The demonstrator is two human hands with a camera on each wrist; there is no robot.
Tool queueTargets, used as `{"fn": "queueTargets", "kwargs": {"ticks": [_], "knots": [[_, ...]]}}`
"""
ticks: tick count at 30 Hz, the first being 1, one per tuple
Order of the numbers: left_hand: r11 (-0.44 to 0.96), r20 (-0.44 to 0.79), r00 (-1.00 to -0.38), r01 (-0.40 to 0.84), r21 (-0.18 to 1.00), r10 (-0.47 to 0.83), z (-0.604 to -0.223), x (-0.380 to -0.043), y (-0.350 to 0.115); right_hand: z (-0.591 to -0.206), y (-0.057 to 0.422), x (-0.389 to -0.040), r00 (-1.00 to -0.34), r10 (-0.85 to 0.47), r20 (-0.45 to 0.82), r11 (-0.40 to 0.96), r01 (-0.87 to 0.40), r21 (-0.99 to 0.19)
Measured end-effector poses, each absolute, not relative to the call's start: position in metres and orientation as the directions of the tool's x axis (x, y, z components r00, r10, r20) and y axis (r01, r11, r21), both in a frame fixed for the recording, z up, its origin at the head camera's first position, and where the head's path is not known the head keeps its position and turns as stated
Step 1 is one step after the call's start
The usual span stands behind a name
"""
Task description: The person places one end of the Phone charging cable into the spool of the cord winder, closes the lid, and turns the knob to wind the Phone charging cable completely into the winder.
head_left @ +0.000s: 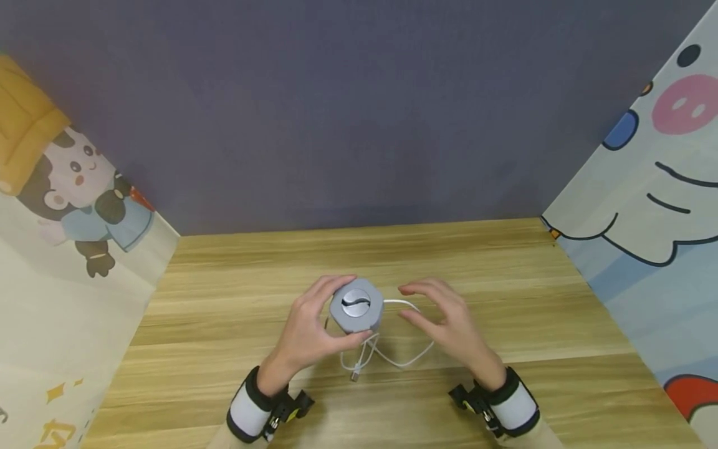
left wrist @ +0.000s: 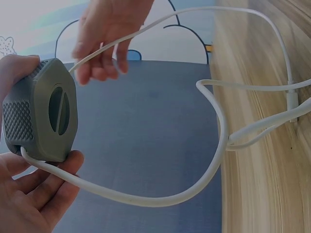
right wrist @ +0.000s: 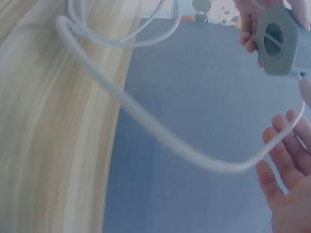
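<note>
A grey hexagonal cable winder [head_left: 356, 321] with a round silver hub and a curved slot stands out above the table. My left hand [head_left: 305, 327] grips it by the sides, fingers at the far edge and thumb at the near one. White cable [left wrist: 126, 196] leaves the winder on two sides and loops down to the wood. Its metal-tipped plug [head_left: 354, 375] hangs below the winder. To the right, my right hand [head_left: 451, 318] has thumb and fingers spread apart. In the right wrist view the cable [right wrist: 170, 143] runs past those fingers without being pinched.
The wooden tabletop [head_left: 252, 262] lies under both hands. A dark grey-blue panel [head_left: 359, 112] rises behind it. Cartoon-printed walls stand at the left [head_left: 45, 299] and the right [head_left: 617, 206]. Both wrists wear banded camera mounts.
</note>
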State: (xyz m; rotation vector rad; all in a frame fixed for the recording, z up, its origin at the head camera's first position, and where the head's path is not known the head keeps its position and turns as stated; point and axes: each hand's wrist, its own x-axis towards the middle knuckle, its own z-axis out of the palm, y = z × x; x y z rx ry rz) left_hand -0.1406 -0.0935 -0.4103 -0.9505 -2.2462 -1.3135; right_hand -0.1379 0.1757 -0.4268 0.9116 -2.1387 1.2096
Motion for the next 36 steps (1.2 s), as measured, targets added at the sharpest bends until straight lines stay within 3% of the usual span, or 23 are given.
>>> {"fn": "queueTargets", "kwargs": {"ticks": [5, 10, 36], "knots": [[0.337, 0.615, -0.698, 0.716, 0.611, 0.368, -0.411, -0.141, -0.093, -0.421, 0.165, -0.142, -0.560, -0.297, 0.773, 0.319, -0.822, -0.472], [0.338, 0.608, -0.703, 0.711, 0.616, 0.371, -0.411, -0.141, -0.093, -0.420, 0.159, -0.144, -0.524, -0.284, 0.803, 0.295, -0.845, -0.447], [0.332, 0.615, -0.690, 0.723, 0.605, 0.381, -0.411, -0.140, -0.093, -0.417, 0.152, -0.145, -0.508, -0.279, 0.815, 0.304, -0.851, -0.427]]}}
